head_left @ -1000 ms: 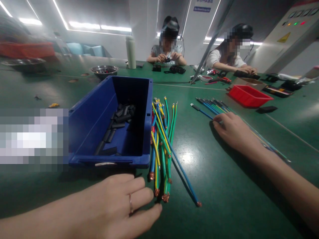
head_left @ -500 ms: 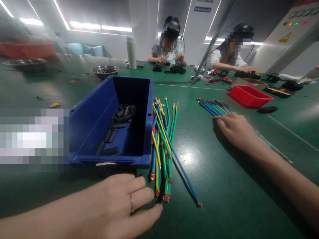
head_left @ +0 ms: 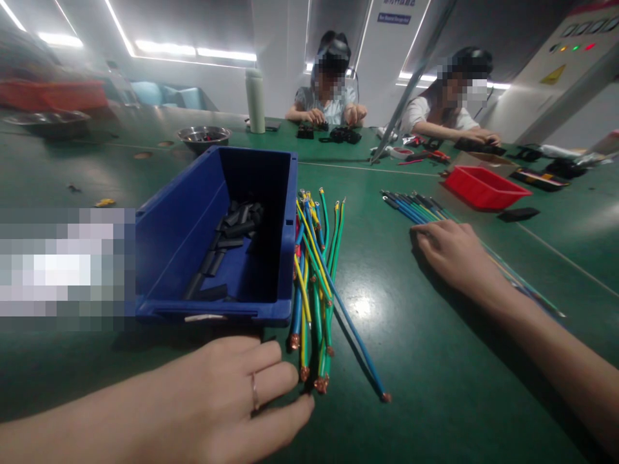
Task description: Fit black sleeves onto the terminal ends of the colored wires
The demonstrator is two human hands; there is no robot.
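Observation:
My left hand lies on the green tabletop in front of a blue bin, palm down, holding nothing I can see. Its fingers are loosely stretched out and a little apart, beside the bare copper ends of a loose pile of blue and yellow-green cables. Short black tubes lie inside the bin. My right hand is over a second bundle of cables at the right, its fingers curled down on them. Black sleeves show at the far ends of that bundle, and the fingertips are partly hidden.
Behind the right-hand bundle stands a red tray, with a black piece beside it. A metal bowl and a pale bottle stand beyond the bin. Two people work across the table. A slanted metal pole rises between them.
My right hand has shifted very slightly left along the bundle. The left hand and the cable pile look the same. Across the table, one person's hand has moved a little.

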